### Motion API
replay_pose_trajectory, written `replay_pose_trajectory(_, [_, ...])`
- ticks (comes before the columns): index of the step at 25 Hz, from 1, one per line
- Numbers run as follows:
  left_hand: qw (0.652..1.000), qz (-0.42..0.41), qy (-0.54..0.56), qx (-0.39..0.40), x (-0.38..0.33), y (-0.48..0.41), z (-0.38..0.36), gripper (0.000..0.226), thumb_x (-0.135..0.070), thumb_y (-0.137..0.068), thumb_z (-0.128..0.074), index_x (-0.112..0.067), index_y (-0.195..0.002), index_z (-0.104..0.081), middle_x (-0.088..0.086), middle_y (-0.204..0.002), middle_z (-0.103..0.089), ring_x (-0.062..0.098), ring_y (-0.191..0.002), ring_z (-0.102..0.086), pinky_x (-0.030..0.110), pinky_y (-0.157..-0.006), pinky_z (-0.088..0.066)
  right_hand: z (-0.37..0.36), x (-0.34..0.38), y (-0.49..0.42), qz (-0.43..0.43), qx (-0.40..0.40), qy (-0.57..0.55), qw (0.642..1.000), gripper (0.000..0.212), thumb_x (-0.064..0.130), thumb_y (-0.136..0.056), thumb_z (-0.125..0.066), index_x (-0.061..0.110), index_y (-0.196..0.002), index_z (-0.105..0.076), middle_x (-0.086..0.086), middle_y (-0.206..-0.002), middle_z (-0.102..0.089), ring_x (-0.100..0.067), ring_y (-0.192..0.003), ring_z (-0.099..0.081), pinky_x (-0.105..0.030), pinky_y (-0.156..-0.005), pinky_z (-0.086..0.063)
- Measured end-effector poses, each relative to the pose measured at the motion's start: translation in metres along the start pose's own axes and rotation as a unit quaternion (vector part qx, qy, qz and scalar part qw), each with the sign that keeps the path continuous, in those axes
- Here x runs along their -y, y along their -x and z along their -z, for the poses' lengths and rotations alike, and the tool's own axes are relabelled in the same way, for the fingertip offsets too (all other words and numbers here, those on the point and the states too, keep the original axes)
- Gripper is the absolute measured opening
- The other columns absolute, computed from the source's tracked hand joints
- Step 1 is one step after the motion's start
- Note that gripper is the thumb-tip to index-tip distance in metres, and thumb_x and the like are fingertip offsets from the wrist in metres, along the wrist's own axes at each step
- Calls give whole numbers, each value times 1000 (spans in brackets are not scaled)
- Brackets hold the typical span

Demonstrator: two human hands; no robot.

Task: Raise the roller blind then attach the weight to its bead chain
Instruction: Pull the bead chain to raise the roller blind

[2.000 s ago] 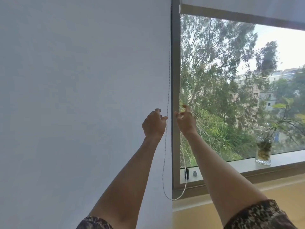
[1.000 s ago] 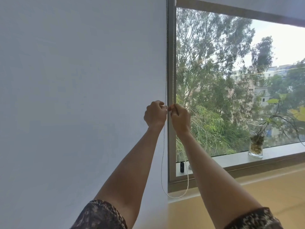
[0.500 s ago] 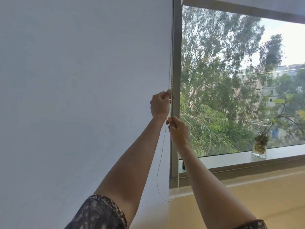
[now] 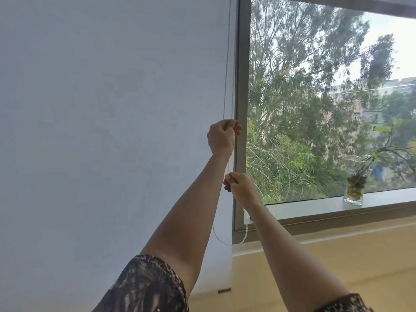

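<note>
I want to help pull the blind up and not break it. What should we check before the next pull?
1. The left hand grips the bead chain: ok.
2. The right hand holds the chain lower down: ok.
3. The chain's loop hangs free below both hands: ok.
4. The roller blind is raised: not ok, its bottom bar hangs below the window sill.
5. A weight is ready to attach: cannot tell, none in view.
6. The glass vase is away from the arms: ok, it stands far along the sill.
</note>
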State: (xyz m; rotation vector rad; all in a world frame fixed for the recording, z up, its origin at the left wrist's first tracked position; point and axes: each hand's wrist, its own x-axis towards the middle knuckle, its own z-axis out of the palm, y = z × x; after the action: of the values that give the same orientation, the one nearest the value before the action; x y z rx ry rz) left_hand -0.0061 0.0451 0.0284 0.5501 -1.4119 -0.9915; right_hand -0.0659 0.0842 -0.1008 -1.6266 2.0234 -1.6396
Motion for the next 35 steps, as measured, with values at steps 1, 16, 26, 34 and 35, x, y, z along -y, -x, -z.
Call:
replay_pose_trajectory(1, [1000,-4,-14,0,2,1,3,19,-18,-96,-60,-15,-85,-74,-5,-69,-73,15,-66,-75,29,-73,-59,1,0,0,-7,16,-3,1000,30,16,-95,-45,9,-76,-67,-5,-67,-68,-14,-60,-59,-29,-59,-46])
replay_pose_trajectory(16, [990,11,-137,41,34,35,27,31,-7,-94,-56,-20,-70,-70,-9,-62,-70,11,-59,-73,30,-74,-62,87,133,-68,22,-54,-185,981,29,20,-99,-46,4,-118,-60,-11,-106,-68,-18,-92,-63,-38,-86,-52])
replay_pose_trajectory(26, [972,33,-209,104,52,64,48,21,-17,-95,-60,-17,-83,-77,-8,-72,-75,12,-76,-75,28,-80,-59,74,147,-60,48,-87,-208,973,22,7,-93,-50,5,-82,-68,-7,-61,-61,-17,-51,-56,-27,-53,-49])
replay_pose_trajectory(34, [977,31,-172,119,10,60,66,36,-4,-94,-49,1,-128,-61,16,-131,-64,28,-128,-56,40,-114,-40,67,128,-29,54,-93,-142,984,23,7,-91,-52,8,-78,-70,-8,-61,-65,-15,-50,-59,-27,-57,-53])
replay_pose_trajectory(35, [986,30,-132,101,0,59,65,34,-4,-94,-49,2,-124,-64,16,-127,-67,28,-123,-58,40,-110,-43,67,122,-23,52,-89,-136,985,23,6,-92,-51,8,-78,-70,-8,-61,-65,-15,-50,-59,-28,-57,-53])
